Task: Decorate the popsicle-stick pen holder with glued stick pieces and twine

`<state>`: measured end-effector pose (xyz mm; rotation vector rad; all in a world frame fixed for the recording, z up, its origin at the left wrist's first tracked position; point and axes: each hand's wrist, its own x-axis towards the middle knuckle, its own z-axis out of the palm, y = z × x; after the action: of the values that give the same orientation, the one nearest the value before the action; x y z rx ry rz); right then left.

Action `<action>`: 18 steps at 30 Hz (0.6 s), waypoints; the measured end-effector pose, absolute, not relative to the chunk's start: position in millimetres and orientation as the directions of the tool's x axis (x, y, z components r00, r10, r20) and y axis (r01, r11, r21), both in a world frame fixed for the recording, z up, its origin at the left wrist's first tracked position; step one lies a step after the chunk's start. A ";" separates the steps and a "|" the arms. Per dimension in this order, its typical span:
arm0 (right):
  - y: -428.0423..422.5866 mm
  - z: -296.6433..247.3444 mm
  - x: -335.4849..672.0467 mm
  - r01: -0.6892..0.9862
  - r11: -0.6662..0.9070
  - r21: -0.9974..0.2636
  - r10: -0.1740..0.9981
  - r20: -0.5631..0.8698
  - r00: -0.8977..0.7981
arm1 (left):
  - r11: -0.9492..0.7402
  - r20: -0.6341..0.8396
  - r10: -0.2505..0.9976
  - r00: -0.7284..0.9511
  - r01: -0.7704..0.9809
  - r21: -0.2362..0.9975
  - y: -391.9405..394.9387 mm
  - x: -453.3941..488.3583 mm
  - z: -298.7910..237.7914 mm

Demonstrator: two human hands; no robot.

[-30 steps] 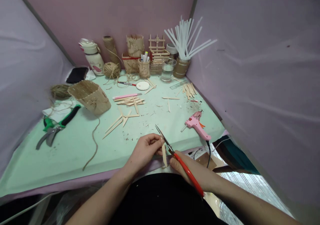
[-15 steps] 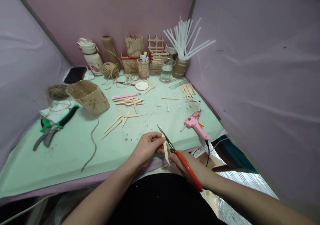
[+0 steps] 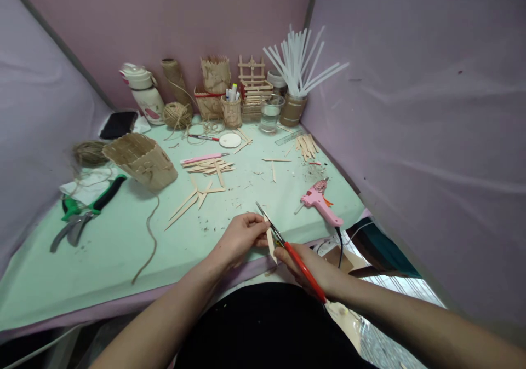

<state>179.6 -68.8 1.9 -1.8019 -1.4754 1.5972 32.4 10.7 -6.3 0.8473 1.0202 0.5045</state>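
Observation:
Near the front edge of the green-covered table, my left hand [image 3: 247, 234] pinches a flat wooden craft stick [image 3: 271, 246] with a pointed lower end. My right hand [image 3: 302, 265] grips a pair of scissors [image 3: 304, 270] by their red handles. The blades point up and to the left, next to the upper end of the stick; whether they touch the wood I cannot tell. Beyond my hands lie several cut sticks [image 3: 181, 210], a stick pile [image 3: 209, 166] and small scraps. To the right rests a pink glue gun [image 3: 322, 202].
A woven-looking basket [image 3: 143, 161] with a trailing cord and green-handled pruning shears [image 3: 82, 221] lie on the left. Along the back stand a bottle [image 3: 143, 95], a twine ball [image 3: 176, 116], a cup of water [image 3: 271, 114] and a pot of white glue sticks [image 3: 291, 109].
The view has shifted slightly, moving most things a little to the left. My hands still hold the stick and scissors in nearly the same pose; the scissor handles sit slightly higher.

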 end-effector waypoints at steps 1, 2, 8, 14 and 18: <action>-68.8 2.7 179.6 0.469 -0.427 -0.773 0.823 -0.548 -0.153 | 0.590 -0.536 0.715 0.449 0.025 0.807 11.4 31.1 -5.4; -69.3 3.7 179.8 0.463 -0.437 -0.771 0.818 -0.555 -0.151 | 0.584 -0.541 0.714 0.445 0.047 0.810 12.6 28.3 -4.2; -69.9 22.4 193.4 0.486 -0.424 -0.764 0.823 -0.549 -0.145 | 0.161 -0.344 0.862 0.374 0.440 0.883 39.4 -19.9 5.3; -29.3 54.8 228.9 0.768 -0.236 -0.595 0.969 -0.205 0.139 | -0.302 0.072 0.950 0.304 0.836 0.458 69.7 -46.5 1.6; 27.6 60.9 237.4 0.927 -0.147 -0.345 0.988 -0.102 0.118 | -0.438 0.223 0.897 0.381 0.828 0.349 67.8 -19.0 -3.9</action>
<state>237.4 27.6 60.9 -2.1936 -1.9109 0.4565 -19.0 67.8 -3.9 2.4565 1.5530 0.5695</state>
